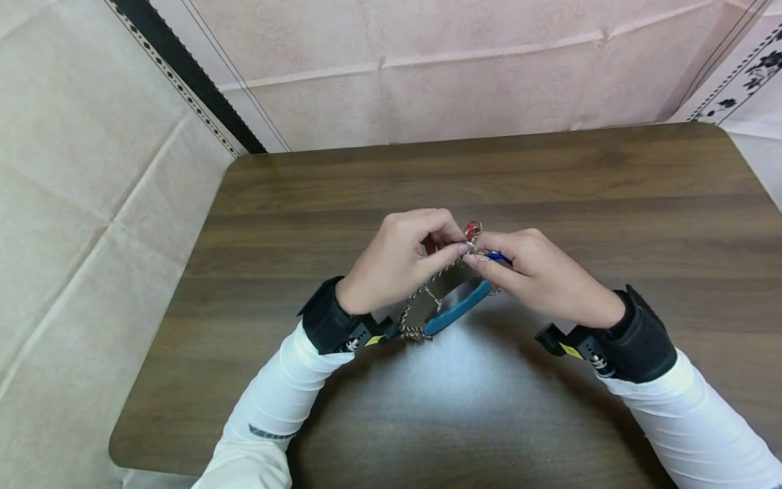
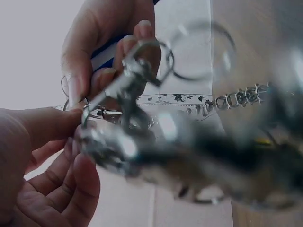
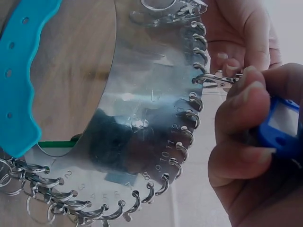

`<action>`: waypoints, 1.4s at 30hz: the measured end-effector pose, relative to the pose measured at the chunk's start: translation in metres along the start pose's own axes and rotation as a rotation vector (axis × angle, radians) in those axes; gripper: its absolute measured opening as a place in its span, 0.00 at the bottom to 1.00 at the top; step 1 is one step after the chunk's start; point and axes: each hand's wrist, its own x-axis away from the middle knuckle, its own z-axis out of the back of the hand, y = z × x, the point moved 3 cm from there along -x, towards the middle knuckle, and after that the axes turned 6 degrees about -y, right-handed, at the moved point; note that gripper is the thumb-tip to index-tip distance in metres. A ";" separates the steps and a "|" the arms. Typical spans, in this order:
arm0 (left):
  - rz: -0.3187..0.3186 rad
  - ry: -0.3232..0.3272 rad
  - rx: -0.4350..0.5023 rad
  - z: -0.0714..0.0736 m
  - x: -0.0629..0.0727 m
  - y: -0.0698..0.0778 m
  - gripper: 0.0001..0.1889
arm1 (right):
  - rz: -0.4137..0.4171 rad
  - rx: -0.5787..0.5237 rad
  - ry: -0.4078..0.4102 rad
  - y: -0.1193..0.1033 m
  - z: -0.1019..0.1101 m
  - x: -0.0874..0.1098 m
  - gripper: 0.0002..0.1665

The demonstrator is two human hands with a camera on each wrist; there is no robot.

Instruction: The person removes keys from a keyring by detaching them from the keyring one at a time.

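A metal key-holder plate (image 3: pixel 142 94) with a teal handle (image 1: pixel 458 309) stands tilted between the hands. Numbered holes with small snap hooks run along its curved edge. My left hand (image 1: pixel 409 251) pinches a small snap hook (image 3: pixel 220 80) at that edge between thumb and fingertips. Facing it, my right hand (image 1: pixel 531 272) has a blue key tag (image 3: pixel 281 127) under its curled fingers, its thumb and forefinger meeting the left fingertips at the hook. Above the fingertips a red tag (image 1: pixel 472 229) shows in the head view. Blurred hooks and rings cover much of the left wrist view.
A brown wooden table (image 1: pixel 244 380) with rounded corners lies under the hands. Pale patterned cloth (image 1: pixel 427 81) hangs behind and at the sides. Black camera bands (image 1: pixel 641 339) sit on both wrists over white sleeves.
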 end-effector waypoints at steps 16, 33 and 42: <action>-0.001 -0.045 -0.028 -0.003 -0.001 0.000 0.03 | 0.017 -0.047 0.004 -0.002 0.003 0.000 0.10; 0.029 -0.024 0.008 -0.009 -0.001 -0.005 0.04 | 0.013 -0.025 -0.042 0.001 0.011 0.002 0.07; 0.044 -0.019 0.025 -0.012 -0.001 -0.008 0.04 | 0.031 -0.029 -0.067 0.002 0.009 0.002 0.10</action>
